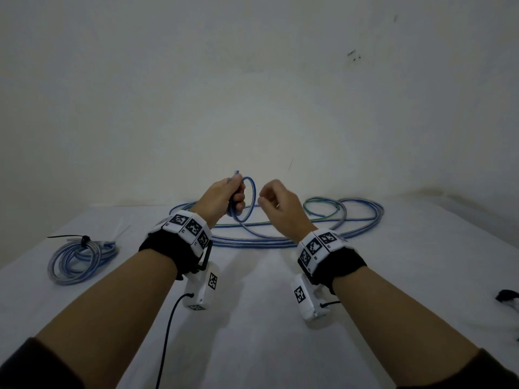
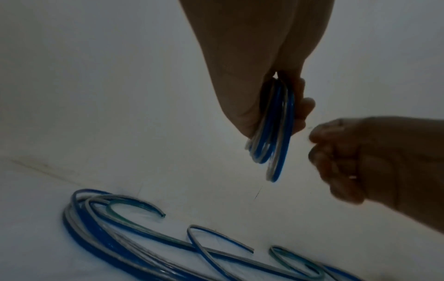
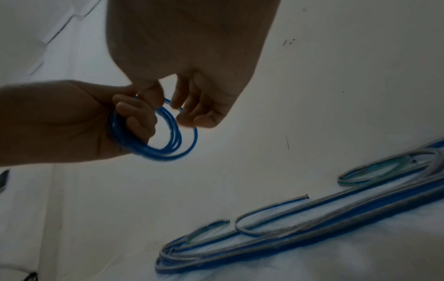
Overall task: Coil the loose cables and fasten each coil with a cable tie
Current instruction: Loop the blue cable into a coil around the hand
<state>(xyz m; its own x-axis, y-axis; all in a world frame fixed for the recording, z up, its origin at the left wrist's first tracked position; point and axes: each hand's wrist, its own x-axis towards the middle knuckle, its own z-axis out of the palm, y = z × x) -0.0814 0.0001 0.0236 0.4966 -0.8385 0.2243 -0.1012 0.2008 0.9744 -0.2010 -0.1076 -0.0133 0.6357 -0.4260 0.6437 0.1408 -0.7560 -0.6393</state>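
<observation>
- We see the left hand [image 1: 224, 196] raised above the table [image 1: 252, 318], its fingers curled round a small blue coil [image 1: 243, 200] of several loops; one cable end pokes up out of the top of the fist.
- In the right wrist view the blue coil [image 3: 156, 136] hangs as a ring from the left hand [image 3: 72, 121], whose fingers [image 3: 137, 114] pass through the ring.
- The right hand [image 1: 280, 203] is just beside the coil, held up at the same height; its fingers are curled with thumb and fingertips drawn together; we cannot tell whether they pinch anything, since that part is blurred.
- In the left wrist view the right hand [image 2: 374, 157] sits close to the lowest loop, and we cannot tell whether it touches it.
- Loose cables [image 1: 309, 223], blue and clear with one greenish strand, lie sprawled in wide overlapping curves on the table behind both hands.
- A finished coil [image 1: 81, 258] lies well apart at the left of the table, bound by a black cable tie [image 1: 81, 239] whose tail sticks out leftward.
- A pale wall [image 1: 252, 94] rises behind the table; a dark object [image 1: 507, 296] lies at the right edge, too cropped to identify.
</observation>
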